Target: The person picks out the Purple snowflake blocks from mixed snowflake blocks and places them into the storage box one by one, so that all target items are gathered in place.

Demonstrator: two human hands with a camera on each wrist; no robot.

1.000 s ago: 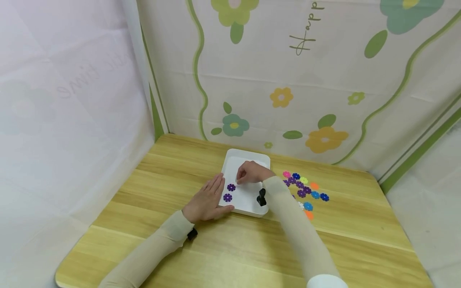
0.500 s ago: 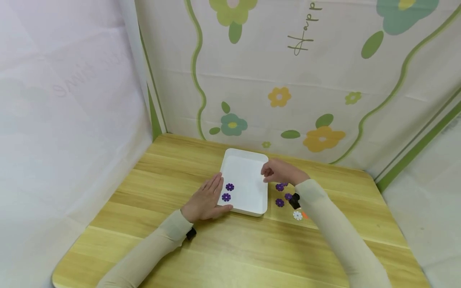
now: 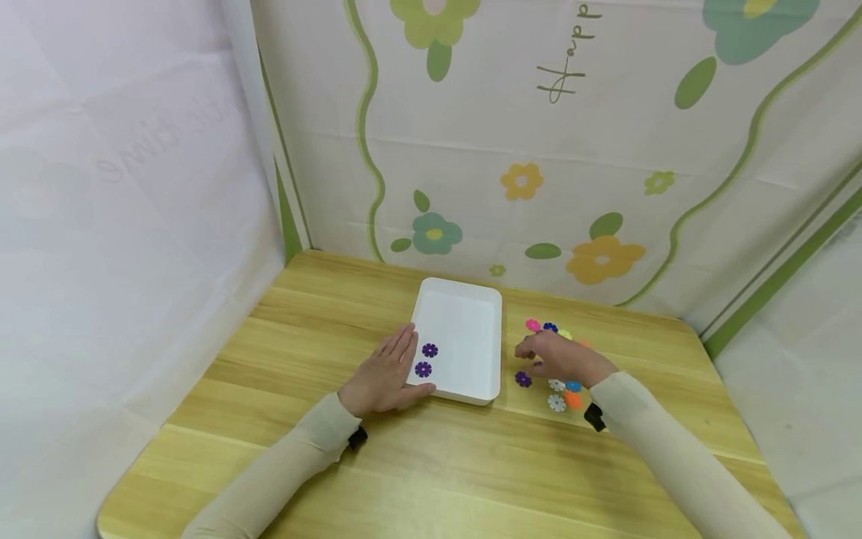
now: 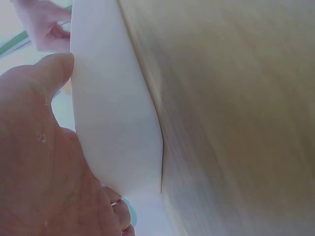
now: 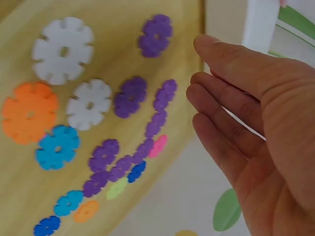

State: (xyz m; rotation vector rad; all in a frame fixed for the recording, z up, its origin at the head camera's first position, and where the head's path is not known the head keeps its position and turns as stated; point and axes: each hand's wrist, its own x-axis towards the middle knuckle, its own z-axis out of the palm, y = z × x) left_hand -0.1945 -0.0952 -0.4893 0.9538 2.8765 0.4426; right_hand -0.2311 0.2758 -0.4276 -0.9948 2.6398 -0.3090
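Observation:
A white tray (image 3: pixel 461 322) stands on the wooden table with two purple snowflake discs (image 3: pixel 429 350) in its near left corner. My left hand (image 3: pixel 384 374) lies along that corner with straight fingers, and its thumb touches the tray wall (image 4: pixel 113 93) in the left wrist view. To the right of the tray, my right hand (image 3: pixel 562 358) hovers over loose snowflake discs, holding nothing. Its fingers (image 5: pixel 226 142) are loosely bent, with the thumb apart. Nearest to it are purple discs (image 5: pixel 155 36); in the head view it hides several of the group.
Beside the purple ones lie white discs (image 5: pixel 63 50), an orange disc (image 5: pixel 30 113), a light blue disc (image 5: pixel 57 147), a pink disc (image 3: pixel 533 325) and dark blue ones. A floral curtain (image 3: pixel 431 150) stands behind the table (image 3: pixel 404 464), with fabric at both sides.
My right hand has moved rightward from above the tray, past its right rim, to the loose discs. My left hand and the two discs in the tray have stayed in place.

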